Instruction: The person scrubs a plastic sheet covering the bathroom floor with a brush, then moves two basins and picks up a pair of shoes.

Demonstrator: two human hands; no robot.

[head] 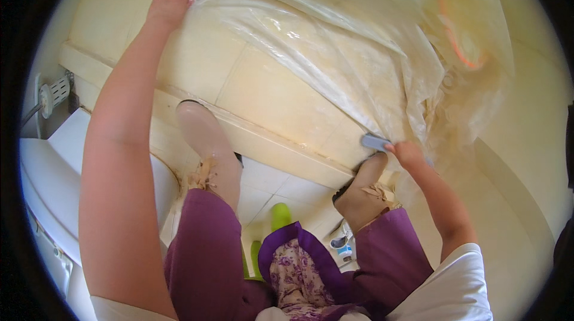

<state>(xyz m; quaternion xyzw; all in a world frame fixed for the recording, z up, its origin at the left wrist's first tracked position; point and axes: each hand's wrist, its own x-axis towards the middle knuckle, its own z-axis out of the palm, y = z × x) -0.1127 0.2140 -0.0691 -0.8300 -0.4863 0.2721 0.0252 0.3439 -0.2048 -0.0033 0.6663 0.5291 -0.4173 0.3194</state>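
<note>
A crumpled translucent plastic curtain (323,38) hangs and spreads over the cream floor tiles (273,92). At the upper left, my left hand (172,2) lies at the curtain's edge with its fingers spread; whether it pinches the plastic is unclear. On the right, my right hand (408,153) grips a grey-blue handled tool (376,142), probably a brush, beside the curtain's lower end. The tool's far part is hidden by the hand and the plastic.
A raised tiled curb (269,135) crosses below the curtain, near my two beige boots (208,132). A white toilet (54,177) and a toilet brush head (56,94) are at left. Bottles (344,249) and a bright green object (281,214) stand on the white floor.
</note>
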